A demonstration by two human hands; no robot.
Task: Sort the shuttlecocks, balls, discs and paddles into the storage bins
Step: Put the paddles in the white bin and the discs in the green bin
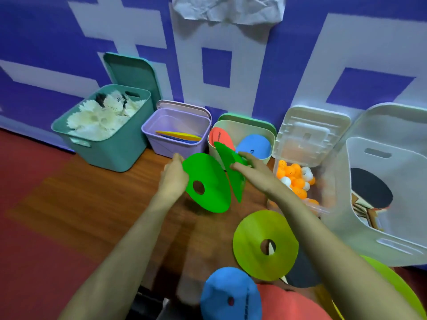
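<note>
My left hand [173, 175] holds a dark green disc [211, 181] by its edge, tilted above the wooden floor. My right hand [248, 167] grips a second dark green disc [228, 160] edge-on, just in front of the cream bin [270, 135], which holds a red disc [219, 136] and a blue disc [255, 145]. On the floor nearer me lie a lime disc [254, 239], a blue disc [227, 294] and a red disc [291, 306].
A teal bin [111, 153] holds white shuttlecocks [99, 118]. A lilac bin [161, 144] holds flat yellow and blue discs. A clear box [323, 192] holds orange and white balls [294, 179]. A white bin [392, 222] at right holds paddles [369, 190]. Blue wall behind.
</note>
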